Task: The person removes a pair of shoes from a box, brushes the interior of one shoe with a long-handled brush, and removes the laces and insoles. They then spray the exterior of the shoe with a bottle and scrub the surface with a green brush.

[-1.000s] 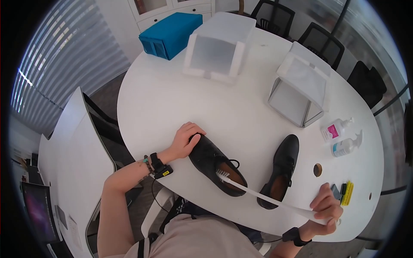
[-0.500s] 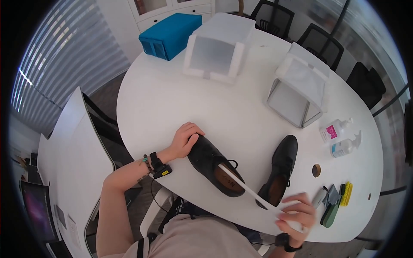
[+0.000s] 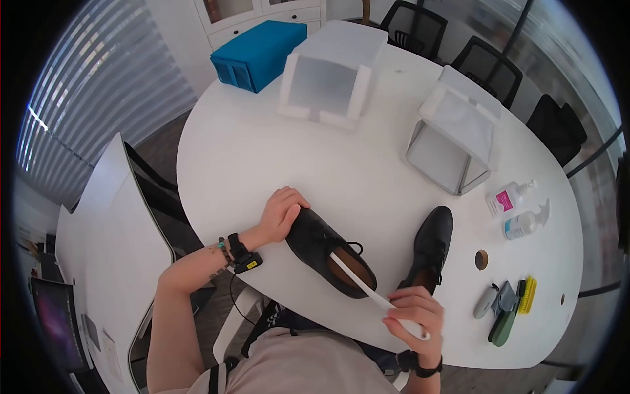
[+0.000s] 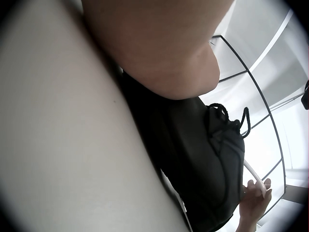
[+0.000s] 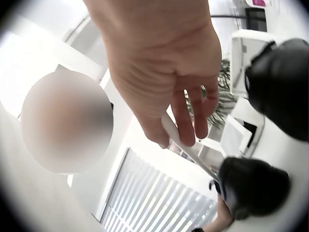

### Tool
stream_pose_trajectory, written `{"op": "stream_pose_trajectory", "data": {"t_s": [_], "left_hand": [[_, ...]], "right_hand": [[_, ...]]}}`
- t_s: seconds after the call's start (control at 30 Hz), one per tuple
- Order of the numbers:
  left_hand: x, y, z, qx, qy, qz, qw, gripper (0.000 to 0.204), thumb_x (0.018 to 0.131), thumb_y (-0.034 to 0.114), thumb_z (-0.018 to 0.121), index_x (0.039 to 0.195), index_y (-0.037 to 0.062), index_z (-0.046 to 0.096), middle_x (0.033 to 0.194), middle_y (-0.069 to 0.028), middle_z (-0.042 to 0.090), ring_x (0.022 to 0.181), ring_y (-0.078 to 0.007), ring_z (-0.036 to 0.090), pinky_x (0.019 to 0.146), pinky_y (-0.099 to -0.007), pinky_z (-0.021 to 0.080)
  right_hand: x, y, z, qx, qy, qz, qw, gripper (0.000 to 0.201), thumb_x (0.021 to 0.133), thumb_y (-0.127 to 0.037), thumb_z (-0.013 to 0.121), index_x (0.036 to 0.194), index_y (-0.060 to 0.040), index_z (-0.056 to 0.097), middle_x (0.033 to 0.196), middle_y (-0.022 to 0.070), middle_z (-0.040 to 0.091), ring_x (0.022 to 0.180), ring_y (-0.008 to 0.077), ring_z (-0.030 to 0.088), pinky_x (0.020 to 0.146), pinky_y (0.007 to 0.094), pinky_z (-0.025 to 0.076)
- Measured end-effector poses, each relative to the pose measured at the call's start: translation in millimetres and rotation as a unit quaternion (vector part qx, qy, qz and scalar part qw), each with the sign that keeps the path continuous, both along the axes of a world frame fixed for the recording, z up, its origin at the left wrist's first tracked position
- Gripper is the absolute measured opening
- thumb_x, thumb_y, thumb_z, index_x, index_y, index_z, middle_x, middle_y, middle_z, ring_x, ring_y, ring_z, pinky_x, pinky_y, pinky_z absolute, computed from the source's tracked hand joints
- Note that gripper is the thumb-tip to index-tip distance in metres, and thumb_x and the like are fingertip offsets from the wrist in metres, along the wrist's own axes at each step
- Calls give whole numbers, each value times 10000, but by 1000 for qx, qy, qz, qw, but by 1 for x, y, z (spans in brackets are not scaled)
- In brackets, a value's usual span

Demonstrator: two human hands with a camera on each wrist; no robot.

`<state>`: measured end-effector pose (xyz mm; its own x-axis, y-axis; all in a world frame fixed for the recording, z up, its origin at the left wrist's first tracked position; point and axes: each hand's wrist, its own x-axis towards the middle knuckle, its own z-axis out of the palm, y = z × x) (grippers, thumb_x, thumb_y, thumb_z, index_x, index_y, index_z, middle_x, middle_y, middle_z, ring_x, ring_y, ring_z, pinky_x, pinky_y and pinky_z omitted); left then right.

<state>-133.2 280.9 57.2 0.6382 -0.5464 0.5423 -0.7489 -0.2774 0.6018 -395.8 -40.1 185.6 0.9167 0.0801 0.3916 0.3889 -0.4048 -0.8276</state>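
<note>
My left hand (image 3: 279, 214) holds the toe of a black lace-up shoe (image 3: 307, 238), thumb on its upper. The shoe lies on the white table with its opening toward me; its dark laces (image 4: 218, 112) show in the left wrist view. In my right hand (image 3: 419, 316) is a long-handled white brush (image 3: 359, 282), pinched between thumb and fingers in the right wrist view. The brush's far end reaches into the shoe, where its bristles are hidden. A second black shoe (image 3: 433, 238) stands to the right, its heel partly behind my right hand.
At the right lie a yellow brush (image 3: 527, 295), a green-backed brush (image 3: 502, 328), a grey cloth (image 3: 505, 297) and a grey oval item (image 3: 485, 302). Two bottles (image 3: 520, 225) stand behind them. Farther back are two translucent boxes (image 3: 459, 121) and a blue case (image 3: 259, 54).
My right hand has moved left toward the shoe, and the brush has slid deeper inside, so its bristles no longer show. My left hand has stayed on the toe.
</note>
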Motion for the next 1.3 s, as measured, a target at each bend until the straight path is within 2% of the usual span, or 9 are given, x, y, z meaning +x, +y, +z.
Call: {"op": "stream_pose_trajectory", "data": {"t_s": [0.13,0.27,0.47,0.6,0.67,0.8,0.93,1.1,1.3], "left_hand": [[0,1,2,-6,4,0,1000,371,1126,304,473,994,48,707,966,-125,687,920,-358,614,875,-438,476],[0,0,3,-6,10,1,1000,366,1124,311,484,997,50,706,965,-122,686,916,-355,613,876,-436,476],[2,0,3,-2,13,4,1000,313,1111,278,510,1011,54,705,963,-117,686,914,-347,613,874,-436,478],[-2,1,5,1,3,0,1000,299,1105,266,517,1009,53,703,958,-119,682,911,-350,612,867,-435,482],[0,0,5,0,3,-3,1000,297,1105,267,519,1009,52,702,956,-119,680,911,-351,611,866,-435,483],[0,0,3,2,7,-2,1000,306,1106,277,518,1010,49,700,955,-121,678,912,-349,611,870,-435,483],[-2,0,6,-2,6,1,1000,329,1109,294,511,1012,44,701,960,-124,676,914,-353,607,867,-435,483],[0,0,3,0,10,-3,1000,309,1103,278,522,1015,43,702,965,-121,675,916,-350,606,871,-435,484],[-1,1,4,-1,9,0,1000,303,1099,277,522,1022,47,703,966,-122,677,919,-351,606,868,-438,483]], "right_hand": [[-8,-16,14,-68,-43,-38,996,224,684,-113,900,888,-79,815,839,53,771,947,319,766,775,410,522],[-34,-43,44,-88,-106,-79,987,222,627,-129,883,832,-97,803,711,32,725,766,285,729,708,402,477],[-3,-9,2,-41,-26,41,998,220,711,-57,895,901,-72,784,830,90,738,821,297,719,739,392,496],[-23,-38,11,66,-98,-75,990,167,734,-131,849,781,-53,709,668,82,690,700,290,706,642,379,512],[-23,-37,14,119,-61,-106,985,141,743,-104,827,776,-52,701,708,91,707,725,296,706,678,380,535],[0,0,-3,54,18,-27,998,208,725,-31,863,900,-28,750,873,118,766,899,329,741,789,400,573],[-13,-25,7,55,-14,-29,998,166,745,-62,866,849,-25,742,842,143,779,907,343,790,777,381,567],[-32,-42,12,183,27,-105,977,208,742,-159,860,816,-11,733,797,156,774,850,346,786,744,393,587],[-15,-13,8,102,82,-34,991,234,730,-34,912,913,-37,765,937,189,804,936,361,796,802,392,581]]}}
